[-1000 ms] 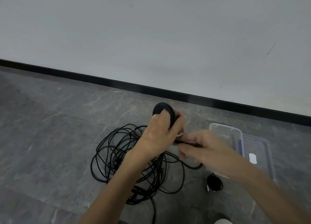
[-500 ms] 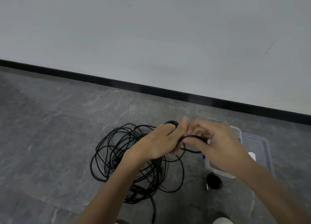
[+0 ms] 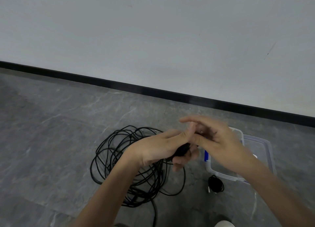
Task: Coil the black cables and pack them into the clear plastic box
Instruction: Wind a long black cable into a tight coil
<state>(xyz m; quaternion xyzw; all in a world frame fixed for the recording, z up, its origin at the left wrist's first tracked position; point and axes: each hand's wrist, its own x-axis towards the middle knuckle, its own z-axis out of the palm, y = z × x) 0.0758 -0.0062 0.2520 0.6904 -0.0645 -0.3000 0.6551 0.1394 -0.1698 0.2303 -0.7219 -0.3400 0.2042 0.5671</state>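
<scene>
Two blurred hands: left hand (image 3: 158, 148) closes its grip round a half-hidden cable coil (image 3: 182, 151), right hand (image 3: 217, 138) grip unreadable.

No legible text or labels anywhere.

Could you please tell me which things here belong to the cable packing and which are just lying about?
Job: tangled cable, bundle in left hand, small coil, clear box.
Lying about: lid, shoe toe.
</scene>
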